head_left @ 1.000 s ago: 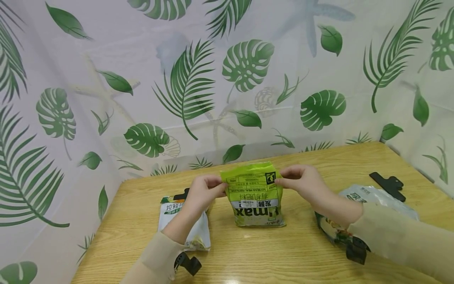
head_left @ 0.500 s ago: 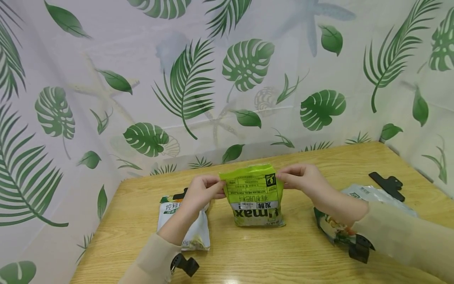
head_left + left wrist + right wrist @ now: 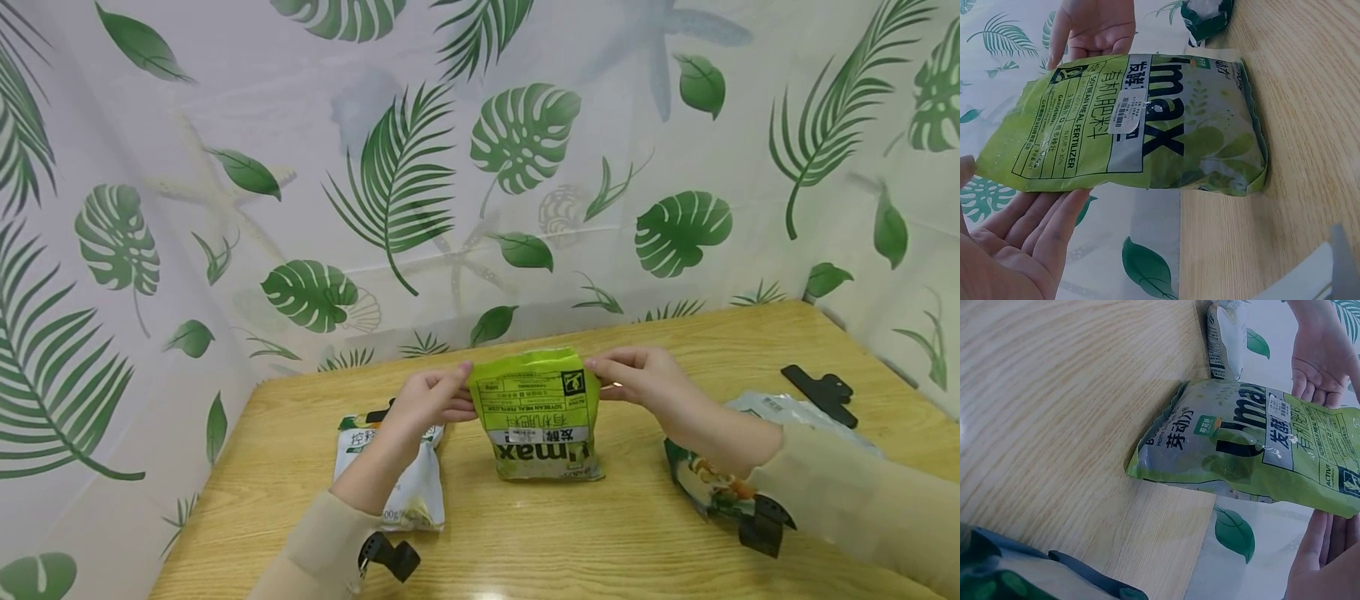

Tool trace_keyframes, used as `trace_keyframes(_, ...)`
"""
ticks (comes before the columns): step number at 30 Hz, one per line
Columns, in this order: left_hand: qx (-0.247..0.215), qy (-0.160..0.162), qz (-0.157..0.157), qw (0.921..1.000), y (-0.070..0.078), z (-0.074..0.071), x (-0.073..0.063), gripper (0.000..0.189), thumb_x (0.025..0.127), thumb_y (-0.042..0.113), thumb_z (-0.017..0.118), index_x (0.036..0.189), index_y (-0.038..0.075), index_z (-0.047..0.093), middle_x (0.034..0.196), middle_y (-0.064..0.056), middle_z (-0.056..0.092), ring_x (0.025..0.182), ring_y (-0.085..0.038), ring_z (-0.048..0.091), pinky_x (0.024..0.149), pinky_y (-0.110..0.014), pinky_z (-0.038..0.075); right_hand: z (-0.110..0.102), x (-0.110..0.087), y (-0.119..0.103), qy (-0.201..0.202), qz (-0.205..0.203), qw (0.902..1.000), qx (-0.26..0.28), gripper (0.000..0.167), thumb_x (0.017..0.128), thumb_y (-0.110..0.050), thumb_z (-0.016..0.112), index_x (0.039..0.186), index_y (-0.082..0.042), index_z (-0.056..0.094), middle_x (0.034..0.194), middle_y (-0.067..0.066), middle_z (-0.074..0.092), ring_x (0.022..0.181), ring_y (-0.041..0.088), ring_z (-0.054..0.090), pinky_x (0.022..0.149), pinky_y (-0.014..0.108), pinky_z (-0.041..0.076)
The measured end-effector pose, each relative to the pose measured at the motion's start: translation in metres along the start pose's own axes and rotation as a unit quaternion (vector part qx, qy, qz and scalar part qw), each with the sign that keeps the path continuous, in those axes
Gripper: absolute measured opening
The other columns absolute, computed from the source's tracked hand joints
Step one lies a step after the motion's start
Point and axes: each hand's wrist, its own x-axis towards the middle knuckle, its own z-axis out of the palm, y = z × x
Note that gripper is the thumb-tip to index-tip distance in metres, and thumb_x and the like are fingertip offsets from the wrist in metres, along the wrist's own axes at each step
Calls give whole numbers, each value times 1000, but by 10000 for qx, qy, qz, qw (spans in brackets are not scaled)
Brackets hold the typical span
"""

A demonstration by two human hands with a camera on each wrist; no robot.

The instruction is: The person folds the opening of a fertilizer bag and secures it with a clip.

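Observation:
A green fertilizer bag [image 3: 536, 417], its print upside down in the head view, stands upright on the table between both hands. My left hand [image 3: 433, 400] is at its upper left edge. The thumb is up at the top corner, and the straight fingers [image 3: 1054, 215] reach the side edge, their tips hidden behind the bag. My right hand [image 3: 637, 375] pinches the upper right edge near the square black logo. In the right wrist view, its fingers [image 3: 1329, 534] pass behind the bag.
A white bag [image 3: 420, 492] with a black clip lies left, partly behind the left forearm. Another bag [image 3: 708, 483], green and silver, lies under the right forearm. A black clip [image 3: 821, 393] sits beyond it. Leaf-print cloth [image 3: 600, 283] backs the wooden table [image 3: 540, 550].
The left thumb has moved from the front of the bag up to its top corner, and the left fingers have straightened. The bag stays in nearly the same place.

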Motion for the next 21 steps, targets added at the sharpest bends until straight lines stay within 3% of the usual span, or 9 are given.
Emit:
trace_keyframes(5,-162,-40,-65,9998,2,-1,1,61,112,47,52,126,-10,70,123,-29,74,106,-30,79,98,-41,63,0,-1,2,-15,-46,9999,-153,40,104,-27,70,131,2,70,132,3,71,103,8,72,118,60,45)
trace_keyframes(10,-370,-56,-132,9992,5,-2,2,68,111,52,50,129,-11,69,127,-29,73,100,-25,79,101,-45,61,0,-2,1,11,-63,9996,-289,37,102,-22,73,131,1,70,132,4,72,104,6,68,116,60,45)
trace_keyframes(15,-287,-166,-88,9994,6,-3,1,62,110,46,54,132,-11,67,128,-31,72,107,-29,78,100,-43,62,-1,0,2,-29,29,9999,-100,34,102,-22,73,129,-1,72,138,10,67,104,6,70,117,59,45)
trace_keyframes(21,-169,-160,-140,9996,6,-2,2,49,108,34,61,134,-7,68,126,-28,73,105,-27,78,102,-45,61,-4,2,4,-199,80,9996,198,27,104,-19,70,126,-4,75,120,-9,71,101,3,74,118,52,48)
